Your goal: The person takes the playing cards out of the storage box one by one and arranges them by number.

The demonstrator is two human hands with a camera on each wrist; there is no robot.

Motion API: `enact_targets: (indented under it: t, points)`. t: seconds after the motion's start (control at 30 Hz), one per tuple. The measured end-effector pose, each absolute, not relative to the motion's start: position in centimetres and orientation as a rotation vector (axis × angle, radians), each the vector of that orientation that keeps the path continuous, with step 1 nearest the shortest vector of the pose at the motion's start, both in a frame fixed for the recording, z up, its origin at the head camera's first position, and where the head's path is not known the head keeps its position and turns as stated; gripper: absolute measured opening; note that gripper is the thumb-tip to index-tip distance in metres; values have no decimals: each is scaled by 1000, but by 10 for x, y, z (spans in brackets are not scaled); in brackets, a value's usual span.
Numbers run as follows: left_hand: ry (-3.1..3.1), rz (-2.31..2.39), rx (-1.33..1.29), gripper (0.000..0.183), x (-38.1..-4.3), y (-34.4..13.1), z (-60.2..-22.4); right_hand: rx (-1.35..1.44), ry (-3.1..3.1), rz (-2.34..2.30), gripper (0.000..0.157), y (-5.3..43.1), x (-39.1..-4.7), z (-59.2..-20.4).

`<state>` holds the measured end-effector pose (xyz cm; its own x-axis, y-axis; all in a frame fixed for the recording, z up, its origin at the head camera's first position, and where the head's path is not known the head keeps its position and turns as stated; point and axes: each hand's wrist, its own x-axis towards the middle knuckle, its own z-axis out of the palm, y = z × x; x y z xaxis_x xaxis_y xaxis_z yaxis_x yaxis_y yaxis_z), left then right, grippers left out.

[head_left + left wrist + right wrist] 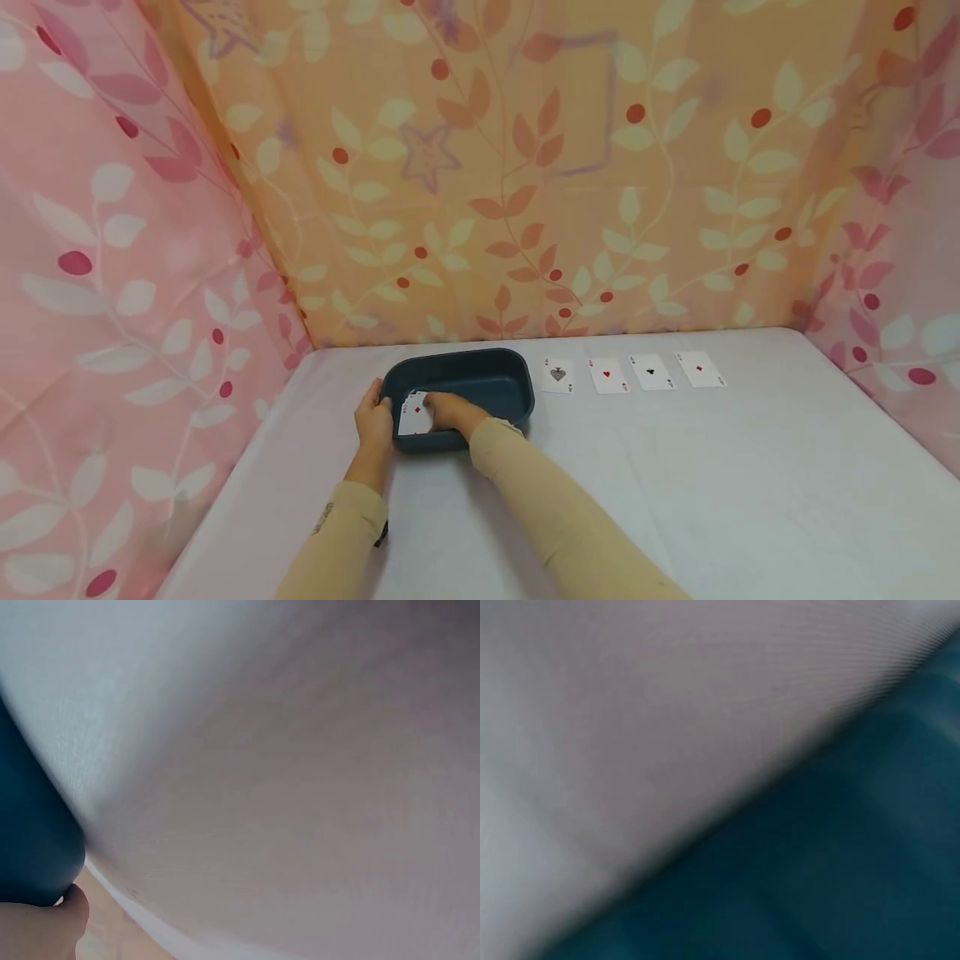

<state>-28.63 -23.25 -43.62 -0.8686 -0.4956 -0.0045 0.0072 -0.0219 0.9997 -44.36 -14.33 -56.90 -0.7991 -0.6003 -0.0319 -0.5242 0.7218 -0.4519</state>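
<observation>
In the head view, the left end of a dark blue tub (435, 442) is gripped by the left hand (373, 419), its fingers curled round the side. Inside the tub, at its left end, a small stack of playing cards (412, 419) is touched by the right hand (452, 410); its fingers are bent, but whether the cards are pinched cannot be told. To the right of the tub, the ace of spades (557, 375), ace of hearts (607, 375), ace of clubs (650, 372) and ace of diamonds (699, 368) are laid in a row on a white cloth (675, 500). In the left wrist view, the tub's corner is touched by the left hand. In the right wrist view, the tub and cloth are seen, blurred.
</observation>
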Motion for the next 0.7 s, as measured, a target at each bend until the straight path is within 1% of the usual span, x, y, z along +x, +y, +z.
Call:
enact_targets:
  t: [0.07,0.13,0.17,0.2,0.27,0.33,0.43,0.53,0.7]
  points:
    - [-1913,-1942,509,49,-285,-233,-436,-878,2724,-649,72,-143,-442,-565]
    - [-1918,-1939,508,49,-285,-233,-436,-819,2695,-646,77,-142,-440,-560]
    - [-1925,-1936,511,48,-284,-233,-436,-852,2685,-672,81,-140,-442,-562]
    - [-1923,-1940,512,48,-284,-233,-436,-854,2684,-671,81,-138,-437,-555]
    - [-1926,-1947,517,49,-283,-233,-435,-828,2676,-684,79,-133,-420,-534]
    - [-1931,-1953,522,49,-283,-233,-434,-752,2638,-712,78,-126,-393,-496]
    - [-1929,-1966,521,49,-282,-233,-433,-732,2616,-820,71,-117,-360,-456]
    - [-1909,-1988,507,49,-283,-233,-433,-790,2552,-1017,69,-108,-343,-437]
    - [-1884,-2007,497,49,-284,-232,-433,-815,2398,-1276,69,-98,-336,-427]
